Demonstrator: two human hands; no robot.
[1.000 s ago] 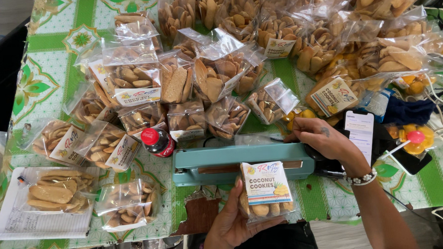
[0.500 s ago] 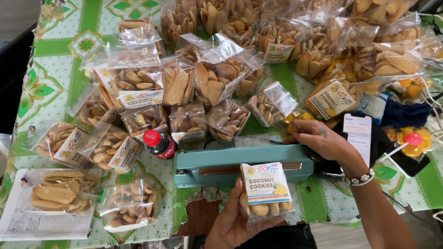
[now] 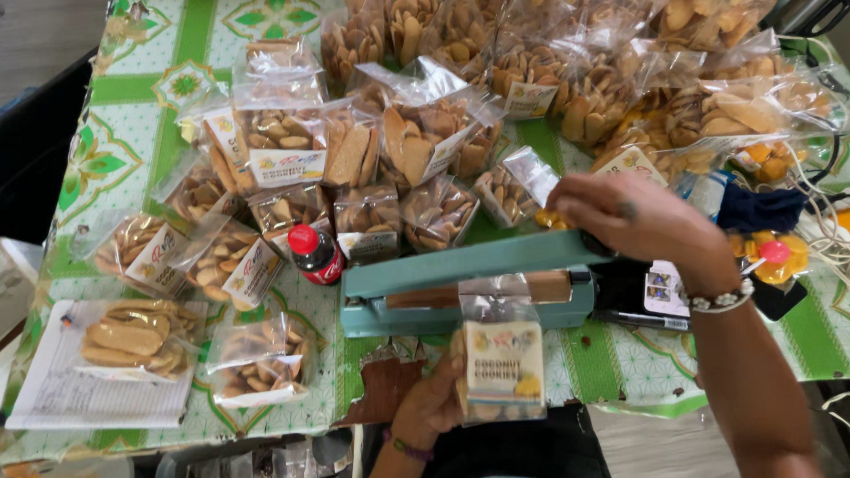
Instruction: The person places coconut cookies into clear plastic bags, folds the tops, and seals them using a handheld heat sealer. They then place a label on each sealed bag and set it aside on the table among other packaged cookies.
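Table (image 3: 134,137), covered with a green-and-white patterned plastic cloth (image 3: 272,11) bearing leaf and diamond motifs, worn and torn along its near edge. Grey floor (image 3: 15,37) visible at far left, with a dark piece of furniture (image 3: 11,161) just beside the table's left edge. Even daylight throughout, soft and without hard shadows.

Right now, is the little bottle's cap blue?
No, the small bottle standing just left of the teal sealing machine has a red cap.
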